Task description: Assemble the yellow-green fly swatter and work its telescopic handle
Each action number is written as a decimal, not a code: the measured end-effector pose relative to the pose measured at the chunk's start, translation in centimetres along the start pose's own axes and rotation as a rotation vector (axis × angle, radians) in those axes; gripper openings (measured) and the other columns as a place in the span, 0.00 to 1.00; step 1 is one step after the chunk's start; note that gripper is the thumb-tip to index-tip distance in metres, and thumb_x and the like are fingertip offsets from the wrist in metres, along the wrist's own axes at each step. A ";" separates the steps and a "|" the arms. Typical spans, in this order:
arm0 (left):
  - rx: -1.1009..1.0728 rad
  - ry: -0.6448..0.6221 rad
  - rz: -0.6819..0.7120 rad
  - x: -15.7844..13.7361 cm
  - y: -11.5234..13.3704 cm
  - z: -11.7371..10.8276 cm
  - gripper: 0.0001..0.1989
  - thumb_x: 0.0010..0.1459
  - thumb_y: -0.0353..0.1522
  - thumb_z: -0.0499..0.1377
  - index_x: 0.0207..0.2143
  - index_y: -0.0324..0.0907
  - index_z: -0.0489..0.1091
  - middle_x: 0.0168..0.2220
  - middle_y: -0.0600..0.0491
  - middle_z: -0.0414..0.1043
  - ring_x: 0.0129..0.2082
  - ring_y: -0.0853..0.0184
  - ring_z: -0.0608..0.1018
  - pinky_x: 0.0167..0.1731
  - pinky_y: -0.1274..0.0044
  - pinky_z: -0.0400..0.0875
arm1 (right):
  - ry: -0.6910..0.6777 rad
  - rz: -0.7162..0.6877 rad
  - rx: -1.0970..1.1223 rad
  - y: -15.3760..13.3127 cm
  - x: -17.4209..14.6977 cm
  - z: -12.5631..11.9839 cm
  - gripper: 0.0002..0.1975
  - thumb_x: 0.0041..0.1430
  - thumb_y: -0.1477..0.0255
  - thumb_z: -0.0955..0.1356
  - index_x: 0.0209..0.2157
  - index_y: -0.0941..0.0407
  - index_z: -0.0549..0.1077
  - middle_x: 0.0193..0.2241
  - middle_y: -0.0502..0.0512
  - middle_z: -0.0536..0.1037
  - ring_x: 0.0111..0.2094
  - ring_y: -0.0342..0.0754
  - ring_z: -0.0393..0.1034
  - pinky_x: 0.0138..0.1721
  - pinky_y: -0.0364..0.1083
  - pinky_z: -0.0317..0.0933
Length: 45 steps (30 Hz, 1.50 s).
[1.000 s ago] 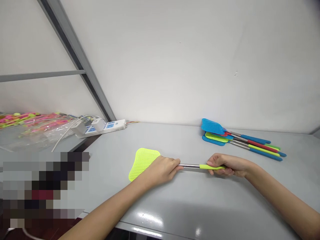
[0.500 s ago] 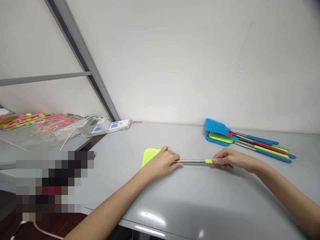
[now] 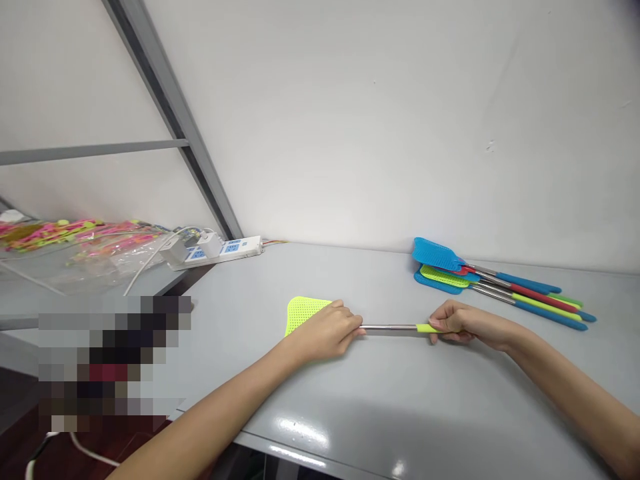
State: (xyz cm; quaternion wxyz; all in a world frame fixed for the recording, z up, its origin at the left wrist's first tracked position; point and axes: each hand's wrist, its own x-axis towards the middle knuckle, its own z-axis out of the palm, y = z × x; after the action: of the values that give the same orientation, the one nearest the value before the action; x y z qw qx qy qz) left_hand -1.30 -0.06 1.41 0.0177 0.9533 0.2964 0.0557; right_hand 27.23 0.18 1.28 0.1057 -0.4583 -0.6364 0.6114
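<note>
A yellow-green fly swatter [image 3: 306,312] with a metal shaft lies crosswise low over the grey table, its perforated head to the left. My left hand [image 3: 333,330] is closed around the shaft near the head and covers part of the head. My right hand [image 3: 457,323] grips the yellow-green handle, hiding most of it. Between the two hands a stretch of bare metal shaft shows. Behind my right hand lies a pile of fly swatters [image 3: 436,254] in blue, yellow-green and red, handles pointing right.
A white power strip [image 3: 245,248] with plugs sits at the table's back left. Beyond it, pink and yellow items in clear plastic [image 3: 117,243] lie on another table. A grey metal frame [image 3: 173,107] stands against the wall. The grey table [image 3: 380,393] ends at a front edge.
My right hand has closed more fully over the handle. Both hands and the swatter stay in nearly the same place; the whole view has shifted slightly.
</note>
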 end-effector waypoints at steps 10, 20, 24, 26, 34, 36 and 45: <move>0.066 0.015 0.037 0.0 0.5 -0.1 0.13 0.61 0.32 0.44 0.23 0.40 0.59 0.21 0.54 0.65 0.24 0.69 0.65 0.32 0.77 0.56 | -0.240 0.182 0.328 1.1 0.7 -0.1 0.16 0.54 0.64 0.62 0.24 0.63 0.69 0.11 0.40 0.49 0.12 0.32 0.33 0.11 0.37 0.29; 0.045 0.014 0.032 0.1 0.9 0.0 0.13 0.61 0.33 0.43 0.28 0.40 0.62 0.22 0.54 0.65 0.24 0.69 0.66 0.32 0.76 0.56 | -0.270 0.175 0.304 0.7 0.5 -0.2 0.15 0.55 0.65 0.61 0.27 0.63 0.70 0.12 0.40 0.50 0.12 0.32 0.34 0.10 0.36 0.30; -0.027 0.024 0.017 0.3 0.8 0.1 0.12 0.62 0.35 0.43 0.36 0.41 0.63 0.23 0.55 0.65 0.25 0.69 0.67 0.33 0.76 0.57 | -0.225 0.137 0.231 0.3 0.4 -0.1 0.16 0.55 0.64 0.60 0.28 0.64 0.70 0.12 0.41 0.51 0.12 0.33 0.34 0.11 0.37 0.30; -0.069 0.030 -0.004 0.3 0.7 0.2 0.12 0.61 0.38 0.45 0.36 0.42 0.64 0.23 0.55 0.65 0.26 0.69 0.67 0.33 0.77 0.57 | -0.190 0.116 0.179 0.1 0.3 -0.1 0.18 0.56 0.63 0.60 0.29 0.63 0.71 0.12 0.41 0.51 0.13 0.34 0.35 0.13 0.38 0.31; -0.192 0.039 -0.076 0.7 -0.5 0.0 0.13 0.59 0.40 0.48 0.31 0.43 0.66 0.23 0.55 0.65 0.30 0.67 0.67 0.32 0.77 0.58 | -0.005 -0.039 -0.151 -1.4 -0.5 0.2 0.17 0.49 0.59 0.66 0.32 0.59 0.70 0.22 0.48 0.61 0.22 0.38 0.50 0.20 0.38 0.43; -0.209 0.041 -0.059 0.8 -0.8 -0.1 0.13 0.59 0.38 0.47 0.29 0.42 0.65 0.23 0.56 0.64 0.29 0.69 0.67 0.34 0.77 0.58 | 0.029 -0.083 -0.184 -1.6 -0.5 0.1 0.18 0.50 0.57 0.64 0.28 0.60 0.70 0.20 0.47 0.58 0.21 0.38 0.48 0.21 0.39 0.42; -0.232 0.136 -0.103 0.5 -2.6 -0.3 0.12 0.57 0.37 0.51 0.25 0.40 0.64 0.36 0.54 0.61 0.37 0.69 0.65 0.44 0.73 0.52 | 0.086 -0.068 -0.182 -0.8 0.1 -0.4 0.19 0.50 0.56 0.64 0.25 0.60 0.70 0.18 0.48 0.59 0.21 0.39 0.49 0.21 0.40 0.42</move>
State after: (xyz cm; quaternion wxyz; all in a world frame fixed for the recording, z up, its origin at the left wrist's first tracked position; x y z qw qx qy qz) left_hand -2.40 2.34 1.60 0.1104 0.9225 0.3369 0.1530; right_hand 27.12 0.64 2.05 0.1114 -0.4699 -0.6994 0.5269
